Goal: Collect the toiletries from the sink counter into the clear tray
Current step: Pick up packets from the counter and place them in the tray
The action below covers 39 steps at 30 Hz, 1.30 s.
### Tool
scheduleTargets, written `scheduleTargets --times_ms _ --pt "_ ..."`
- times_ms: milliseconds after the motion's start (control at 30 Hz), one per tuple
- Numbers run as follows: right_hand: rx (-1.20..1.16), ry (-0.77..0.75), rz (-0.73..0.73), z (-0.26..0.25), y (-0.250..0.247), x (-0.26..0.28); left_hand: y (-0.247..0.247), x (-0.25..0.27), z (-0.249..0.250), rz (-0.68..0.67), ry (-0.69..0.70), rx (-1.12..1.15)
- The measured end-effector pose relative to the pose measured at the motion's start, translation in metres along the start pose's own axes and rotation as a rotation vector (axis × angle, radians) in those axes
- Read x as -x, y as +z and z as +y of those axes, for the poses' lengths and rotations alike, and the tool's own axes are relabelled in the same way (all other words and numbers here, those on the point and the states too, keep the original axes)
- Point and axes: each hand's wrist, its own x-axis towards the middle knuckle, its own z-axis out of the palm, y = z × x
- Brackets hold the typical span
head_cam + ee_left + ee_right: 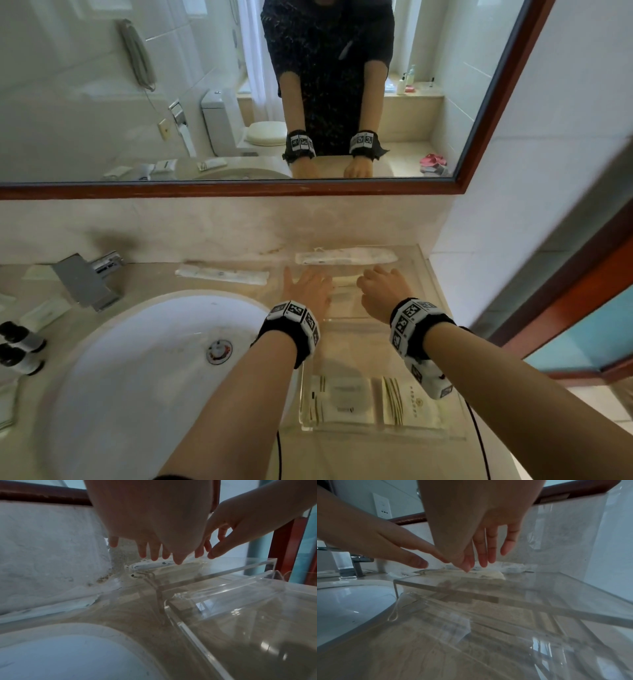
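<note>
A clear acrylic tray (pixel 459 404) stands on the counter right of the sink. Both hands hover over its far end, holding nothing. My left hand (pixel 308 284) has straight, spread fingers; my right hand (pixel 380 286) hangs with relaxed fingers. In the left wrist view the left fingertips (pixel 154 555) point down at a long white packet (pixel 346 257) lying in the tray's far section. A pale cream packet (pixel 488 575) lies just below the right hand (pixel 481 559). A second long white packet (pixel 222 274) lies on the counter left of the tray. Flat packets (pixel 359 401) sit in the near section.
The white sink basin (pixel 154 359) fills the left, with a chrome faucet (pixel 89 281) behind it. Two small black-capped bottles (pixel 20 349) and small white boxes (pixel 44 313) sit at the far left. A mirror and marble backsplash rise behind; a wall bounds the tray's right side.
</note>
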Motion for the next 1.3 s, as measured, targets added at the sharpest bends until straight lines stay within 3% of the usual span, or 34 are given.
scheduleTargets --times_ms 133,267,467,567,733,933,1067,1200,1300 --pt "-0.027 -0.011 0.041 0.002 0.003 -0.025 0.006 -0.013 -0.007 0.027 0.027 0.023" --pt "-0.044 -0.02 -0.061 0.007 -0.002 -0.05 0.011 -0.023 -0.013 0.12 0.085 -0.036" --pt "-0.124 0.053 -0.183 0.014 0.0 -0.074 0.008 -0.037 -0.012 0.046 0.167 -0.141" --pt "-0.023 0.022 -0.139 0.017 0.004 -0.075 0.005 -0.039 -0.011 0.023 0.216 -0.234" --pt "0.063 -0.016 -0.082 0.016 0.003 -0.07 0.004 -0.035 -0.007 0.018 0.237 -0.285" --pt "0.105 -0.027 -0.132 0.014 -0.003 -0.048 0.007 -0.013 0.006 -0.038 0.272 -0.299" --pt "0.081 -0.022 -0.17 0.011 -0.002 -0.027 0.005 0.015 0.018 0.002 0.276 -0.312" --pt "0.03 -0.009 -0.169 0.008 0.001 -0.004 0.019 0.026 0.025 0.128 0.249 -0.254" --pt "0.0 -0.015 -0.153 0.008 0.002 0.009 0.029 0.037 0.033 0.177 0.305 -0.294"
